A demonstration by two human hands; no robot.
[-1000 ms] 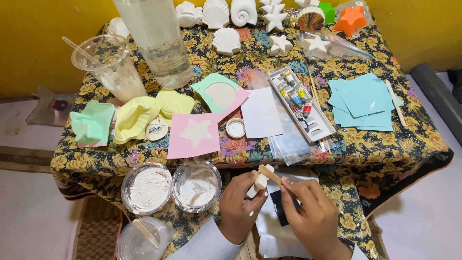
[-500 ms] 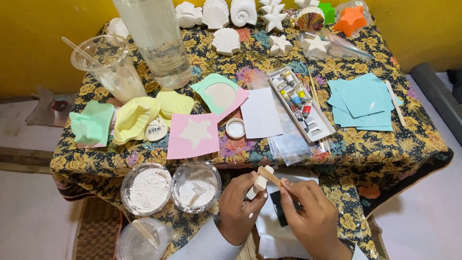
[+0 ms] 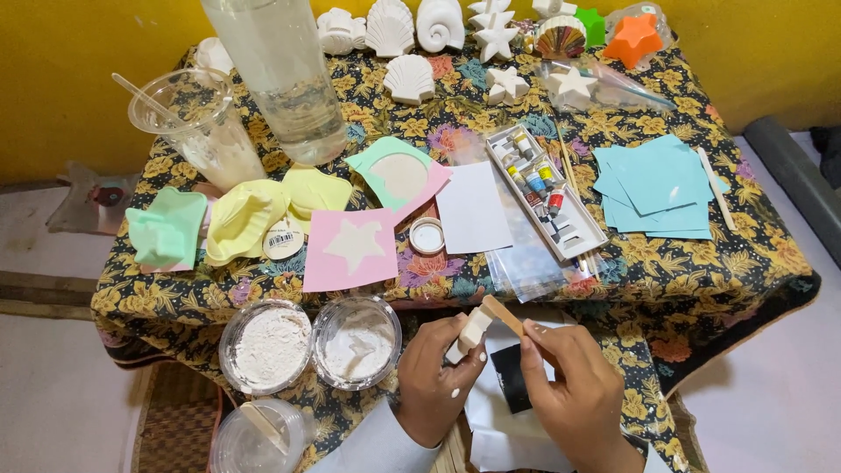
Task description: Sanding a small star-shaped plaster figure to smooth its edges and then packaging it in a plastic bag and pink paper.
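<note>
Plaster piece [image 3: 474,330], small and white, is sitting pinched in my left hand [image 3: 434,377] below the table edge; my right hand [image 3: 574,394] is gripping a wooden stick [image 3: 503,314] touching it.

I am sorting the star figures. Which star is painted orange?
The orange star at the table's far right corner; the other stars are white, and one is green.

Barely any change: wooden stick [image 3: 502,314] tipped a touch lower against the small white plaster piece [image 3: 473,330] pinched in the left hand [image 3: 435,377]; right hand [image 3: 574,394] nudged slightly closer to it.
</note>
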